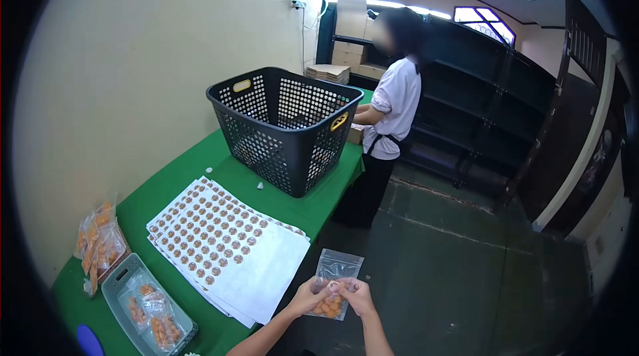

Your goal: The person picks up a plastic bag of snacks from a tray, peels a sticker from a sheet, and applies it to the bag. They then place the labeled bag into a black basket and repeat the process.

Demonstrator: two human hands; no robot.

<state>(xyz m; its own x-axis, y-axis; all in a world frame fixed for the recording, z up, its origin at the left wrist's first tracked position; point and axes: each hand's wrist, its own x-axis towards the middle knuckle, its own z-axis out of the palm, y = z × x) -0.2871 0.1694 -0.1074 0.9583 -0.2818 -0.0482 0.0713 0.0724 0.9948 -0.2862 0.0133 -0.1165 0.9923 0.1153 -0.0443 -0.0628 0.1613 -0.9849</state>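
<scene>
In front of me, off the table's edge, both hands hold a small clear zip bag [335, 275] with orange snack pieces in its lower part. My left hand [309, 297] grips the bag's left side and my right hand [357, 295] pinches its right side, thumbs meeting near the middle. Left of my hands, a stack of sticker sheets [226, 243] with several round brown stickers lies on the green table [166, 186]. The nearest sheet is partly bare white.
A black perforated laundry basket [285, 128] stands farther along the table. A grey tray [120, 283] holding filled bags sits at the near left, with more filled bags [98, 239] by the wall. A co-worker in a white shirt [397, 106] stands at the table's far end. Dark shelving [492, 110] lines the right.
</scene>
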